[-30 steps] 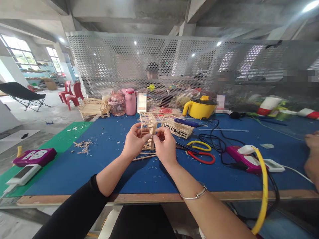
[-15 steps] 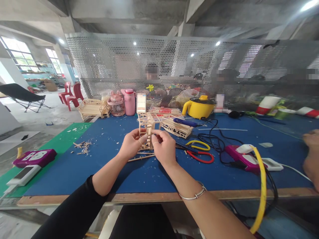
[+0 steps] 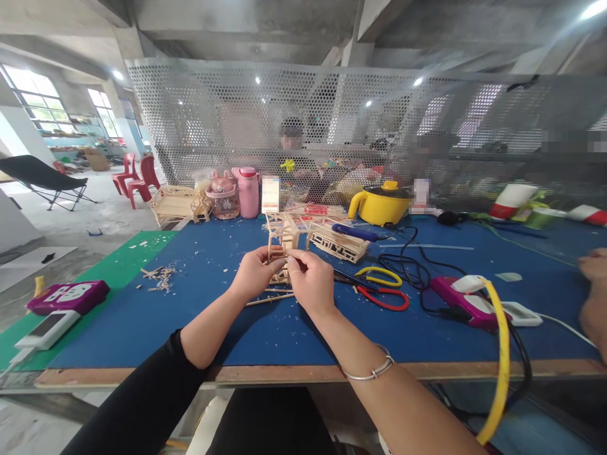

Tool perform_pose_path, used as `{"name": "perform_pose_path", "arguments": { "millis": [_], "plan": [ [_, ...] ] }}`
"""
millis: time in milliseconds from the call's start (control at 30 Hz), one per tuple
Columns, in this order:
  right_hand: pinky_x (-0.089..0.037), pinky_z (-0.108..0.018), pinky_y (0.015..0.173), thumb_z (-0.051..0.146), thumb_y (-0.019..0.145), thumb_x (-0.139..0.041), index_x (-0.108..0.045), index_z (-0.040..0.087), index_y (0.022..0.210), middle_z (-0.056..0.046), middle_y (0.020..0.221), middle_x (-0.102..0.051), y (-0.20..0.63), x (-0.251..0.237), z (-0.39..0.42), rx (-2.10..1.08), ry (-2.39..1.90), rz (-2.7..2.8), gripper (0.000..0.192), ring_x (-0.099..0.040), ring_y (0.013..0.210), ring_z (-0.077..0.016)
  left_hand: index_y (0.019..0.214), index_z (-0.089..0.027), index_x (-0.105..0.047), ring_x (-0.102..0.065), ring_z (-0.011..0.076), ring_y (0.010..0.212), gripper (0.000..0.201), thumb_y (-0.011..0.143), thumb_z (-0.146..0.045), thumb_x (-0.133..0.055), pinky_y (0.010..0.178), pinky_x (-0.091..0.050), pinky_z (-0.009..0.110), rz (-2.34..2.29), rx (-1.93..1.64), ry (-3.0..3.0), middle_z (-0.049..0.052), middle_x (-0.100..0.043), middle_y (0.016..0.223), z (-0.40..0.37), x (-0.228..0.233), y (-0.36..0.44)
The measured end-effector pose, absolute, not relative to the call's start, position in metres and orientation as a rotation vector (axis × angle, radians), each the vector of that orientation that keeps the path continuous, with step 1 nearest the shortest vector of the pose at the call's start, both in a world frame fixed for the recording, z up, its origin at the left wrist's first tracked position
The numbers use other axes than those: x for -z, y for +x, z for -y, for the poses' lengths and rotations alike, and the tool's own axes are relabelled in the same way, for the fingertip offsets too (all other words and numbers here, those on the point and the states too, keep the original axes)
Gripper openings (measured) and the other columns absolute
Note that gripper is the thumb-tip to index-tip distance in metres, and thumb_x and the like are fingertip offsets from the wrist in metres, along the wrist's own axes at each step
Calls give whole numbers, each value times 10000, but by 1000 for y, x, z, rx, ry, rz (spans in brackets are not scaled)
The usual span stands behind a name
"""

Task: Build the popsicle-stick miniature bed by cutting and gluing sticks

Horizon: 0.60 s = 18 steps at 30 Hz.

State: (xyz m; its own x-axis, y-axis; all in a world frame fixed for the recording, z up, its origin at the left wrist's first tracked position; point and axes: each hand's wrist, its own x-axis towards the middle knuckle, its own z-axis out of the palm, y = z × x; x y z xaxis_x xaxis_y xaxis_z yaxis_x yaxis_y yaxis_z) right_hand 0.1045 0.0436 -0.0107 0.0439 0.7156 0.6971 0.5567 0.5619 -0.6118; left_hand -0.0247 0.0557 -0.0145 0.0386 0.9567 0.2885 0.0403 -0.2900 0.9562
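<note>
My left hand (image 3: 253, 276) and right hand (image 3: 310, 282) pinching a small wooden stick frame (image 3: 281, 248) between fingertips, held just above the blue bench (image 3: 190, 303) at centre, red-and-yellow scissors (image 3: 382, 287) just right, yellow pot (image 3: 382, 204) far behind, wood scraps (image 3: 158, 278) to the left.

The person's left arm wears a black long sleeve (image 3: 142, 404), pushed up so that the forearm is bare from the elbow onward. The right arm is bare and carries a thin silver bangle (image 3: 370, 371) with a small bead or clasp, at about 5 o'clock in the view. Dark clothing (image 3: 265, 423) covers the lap at 6 o'clock. Both hands are ungloved.
</note>
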Motion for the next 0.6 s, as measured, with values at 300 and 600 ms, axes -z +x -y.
{"name": "perform_pose_path", "arguments": {
  "millis": [300,600],
  "plan": [
    [-509,-313,763,200,771,-514,-719,212,867,-54,885,-733,105,10,-43,-183,-1117,1647,226,-665,818,-203,899,-168,-704,-641,190,829,272,718,-367,-661,783,-482,310,-1094,-1373,1549,60,-725,917,-56,16,-26],
    [-503,-298,723,202,769,-512,-713,201,833,-53,834,-726,106,10,-43,-158,-1119,1592,211,-656,751,-191,907,-165,-703,-633,173,791,269,728,-358,-653,757,-477,293,-1092,-1376,1563,59,-724,895,-59,19,-27]
  ]
}}
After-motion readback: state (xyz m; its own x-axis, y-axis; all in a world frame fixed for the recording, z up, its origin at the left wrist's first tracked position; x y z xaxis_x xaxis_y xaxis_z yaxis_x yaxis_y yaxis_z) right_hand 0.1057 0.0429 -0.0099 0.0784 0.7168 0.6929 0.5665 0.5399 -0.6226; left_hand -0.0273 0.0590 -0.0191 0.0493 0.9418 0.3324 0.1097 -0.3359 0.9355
